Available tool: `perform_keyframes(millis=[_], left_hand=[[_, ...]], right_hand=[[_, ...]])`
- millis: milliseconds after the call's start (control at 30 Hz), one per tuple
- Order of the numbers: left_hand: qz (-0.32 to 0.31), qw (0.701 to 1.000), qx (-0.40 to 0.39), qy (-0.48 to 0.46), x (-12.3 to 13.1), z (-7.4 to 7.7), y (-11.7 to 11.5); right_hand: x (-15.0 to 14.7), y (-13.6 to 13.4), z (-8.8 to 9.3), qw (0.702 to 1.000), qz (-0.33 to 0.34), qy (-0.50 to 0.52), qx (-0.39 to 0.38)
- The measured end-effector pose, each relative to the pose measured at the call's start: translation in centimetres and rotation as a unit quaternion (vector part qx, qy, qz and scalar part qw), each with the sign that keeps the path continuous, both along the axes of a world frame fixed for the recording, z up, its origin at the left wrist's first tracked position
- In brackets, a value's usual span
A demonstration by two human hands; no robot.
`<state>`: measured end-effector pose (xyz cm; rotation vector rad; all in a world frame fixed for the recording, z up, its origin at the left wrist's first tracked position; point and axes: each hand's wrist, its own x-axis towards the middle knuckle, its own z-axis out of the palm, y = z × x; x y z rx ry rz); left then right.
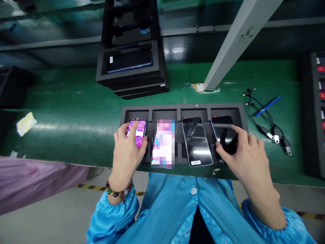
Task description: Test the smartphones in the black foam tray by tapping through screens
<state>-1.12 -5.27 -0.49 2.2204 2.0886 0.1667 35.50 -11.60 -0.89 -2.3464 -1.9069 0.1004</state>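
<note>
A black foam tray [196,107] lies along the near edge of the green bench, with several phones on it in a row. My left hand [127,154] grips the leftmost phone [140,130], its pink screen lit, thumb along the right edge and fingers over the top and left. Beside it, a second phone [164,145] has a bright, blurred-out screen. The third phone [197,144] is dark, slightly tilted, with a small white label at its lower end. My right hand [250,157] spans the dark rightmost phone [223,130], thumb and index finger on its opposite sides; its lower part is partly hidden.
Behind the tray stands a stack of black trays [141,84] with a dark phone [129,61] on top. A grey post [228,44] rises from the bench. Short black cables [269,118] and a blue pen [268,105] lie right. Pink cloth [38,183] hangs at left.
</note>
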Motion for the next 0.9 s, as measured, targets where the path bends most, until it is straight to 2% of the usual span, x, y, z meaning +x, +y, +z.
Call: perform_keyframes(millis=[200, 333, 400, 467, 533, 600, 733, 900], left_hand=[[0.029, 0.998, -0.052, -0.008, 1.0, 1.1, 0.8], [0.053, 0.996, -0.075, 0.011, 1.2, 2.2, 1.1], [0.053, 0.995, -0.081, 0.017, 1.1, 2.6, 1.3], [0.055, 0.995, -0.084, 0.021, 1.0, 2.8, 1.4], [0.058, 0.995, -0.081, 0.022, 1.0, 2.8, 1.5], [0.057, 0.996, -0.071, 0.018, 1.0, 2.6, 1.4], [0.042, 0.998, -0.037, 0.007, 0.7, 1.9, 0.8], [0.018, 1.000, 0.011, -0.020, 0.3, 0.9, 0.4]], right_hand=[[-0.1, 0.3, 0.1, 1.000, -0.028, 0.006, -0.010], [-0.9, -0.1, 0.9, 0.999, -0.038, 0.006, -0.004], [-2.3, -0.1, 1.4, 1.000, -0.018, 0.022, 0.010], [-4.2, 0.2, 1.7, 0.998, 0.033, 0.047, 0.013], [-6.3, 0.7, 1.6, 0.994, 0.093, 0.054, -0.010], [-8.0, 1.3, 1.4, 0.992, 0.118, 0.037, -0.039], [-9.4, 2.0, 1.3, 0.992, 0.097, 0.013, -0.075], [-10.2, 2.0, 1.4, 0.994, 0.059, 0.015, -0.087]])
